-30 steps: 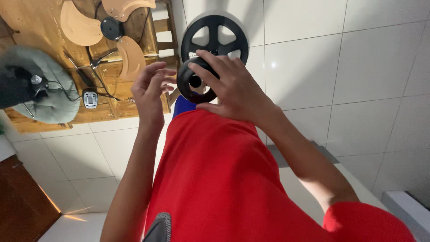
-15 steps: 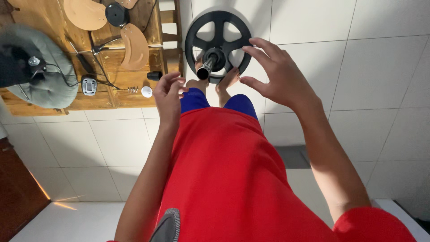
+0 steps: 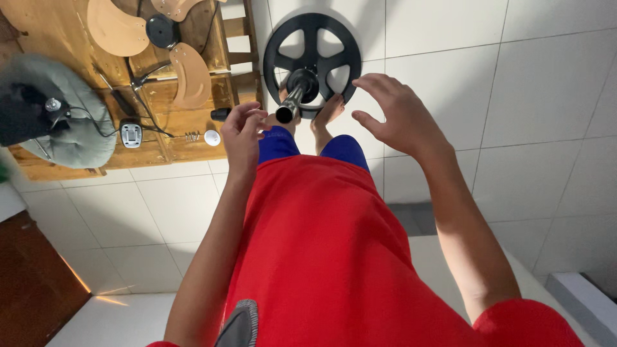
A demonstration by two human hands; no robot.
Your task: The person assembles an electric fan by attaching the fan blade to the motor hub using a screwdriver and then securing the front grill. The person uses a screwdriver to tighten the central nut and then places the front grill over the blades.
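Note:
I stand over a black spoked round base (image 3: 313, 29) on the white tile floor. A metal pole (image 3: 288, 106) rises from its hub toward the camera, with a black collar (image 3: 303, 82) low on the pole. My left hand (image 3: 243, 132) is just left of the pole's top, fingers loosely curled, fingertips almost touching it, nothing visible in them. My right hand (image 3: 395, 115) hovers to the right of the pole, fingers spread and empty. My bare feet (image 3: 326, 114) rest at the base's near edge.
A wooden pallet table (image 3: 186, 122) at upper left carries tan fan blades (image 3: 189, 74), a black hub (image 3: 160, 30), a grey-green motor housing (image 3: 61, 119) with a cable, a small white cap (image 3: 212, 137), a black knob (image 3: 220, 114) and screws (image 3: 191, 136). Dark wood furniture (image 3: 26, 283) sits at lower left.
One second ago my right hand held the black collar over the pole's top. It let go, the collar now sits low on the pole, and the hand hovers open. My left hand moved closer to the pole.

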